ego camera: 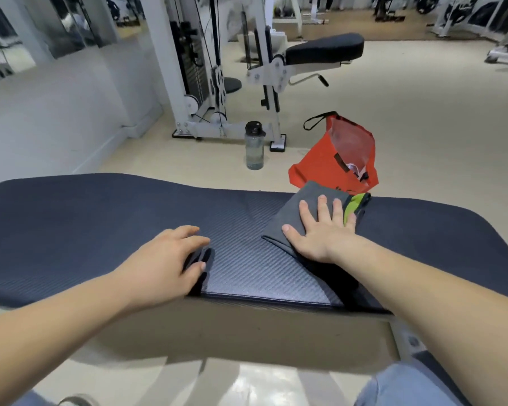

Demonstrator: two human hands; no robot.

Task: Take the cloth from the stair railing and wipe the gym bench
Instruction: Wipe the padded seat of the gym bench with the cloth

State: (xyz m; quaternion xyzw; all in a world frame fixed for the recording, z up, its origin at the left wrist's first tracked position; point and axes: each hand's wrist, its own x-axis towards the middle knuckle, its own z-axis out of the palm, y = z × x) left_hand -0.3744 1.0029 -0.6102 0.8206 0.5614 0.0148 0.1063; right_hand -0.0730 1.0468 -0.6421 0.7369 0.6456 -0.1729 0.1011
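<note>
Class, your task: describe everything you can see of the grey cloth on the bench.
The grey cloth looks like soft, thin fabric, folded into a rough rectangle, with a lime-green strip at its far right corner. It lies flat on the dark padded bench, right of centre, reaching the far edge. The right hand presses on it with straight, spread fingers.

Both ends of the gym bench (100, 230) off-frame (cloth (304, 205) partly under the right hand (320, 234))

Right hand (320, 230) presses the grey cloth (302, 213) flat on the gym bench (100, 224). Left hand (165, 259) rests on the padding, fingers (194, 240) apparently loosely curled.
</note>
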